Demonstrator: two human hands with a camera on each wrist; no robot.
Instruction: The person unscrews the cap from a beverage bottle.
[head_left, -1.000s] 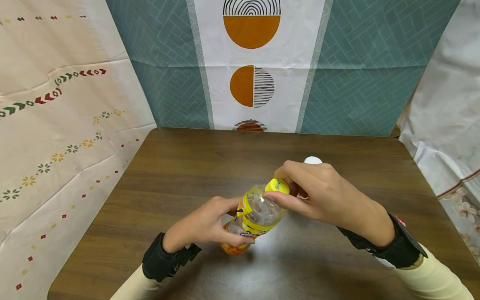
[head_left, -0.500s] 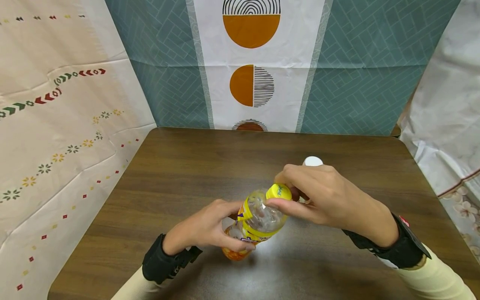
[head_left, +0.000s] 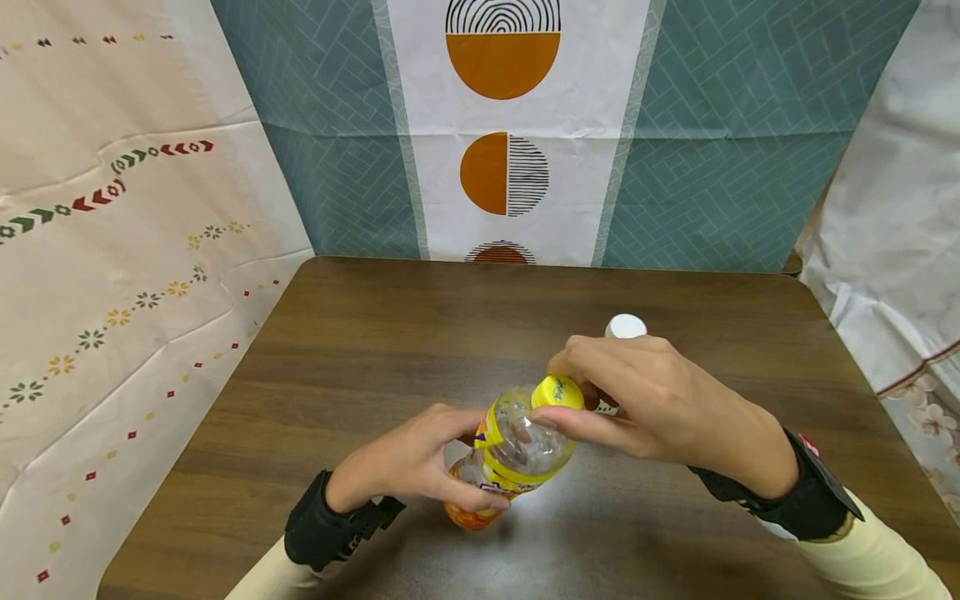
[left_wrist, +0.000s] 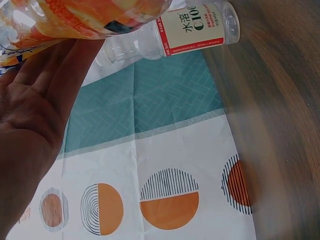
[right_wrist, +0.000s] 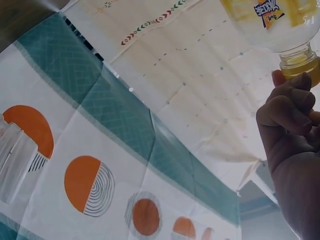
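Note:
A clear plastic drink bottle (head_left: pixel 528 446) with a yellow and orange label leans to the right over the table. My left hand (head_left: pixel 416 462) grips its lower body, thumb in front and fingers behind. At the top, the thumb and fingers of my right hand (head_left: pixel 652 404) pinch the yellow cap (head_left: pixel 558 392), which sits on the neck. In the right wrist view, curled fingers are at the yellow cap (right_wrist: pixel 302 67) beneath the bottle's shoulder. The left wrist view shows the orange base of the bottle (left_wrist: pixel 135 17) above the palm.
Behind my right hand stands a second clear bottle with a white cap (head_left: pixel 626 326), mostly hidden in the head view. Its cream and red label (left_wrist: pixel 192 30) shows in the left wrist view. A brown wooden table (head_left: pixel 390 325) is bordered by patterned cloths.
Both hands and the bottle have shifted slightly toward me. My right hand keeps its pinch on the cap, and a little more of the white-capped bottle shows behind it.

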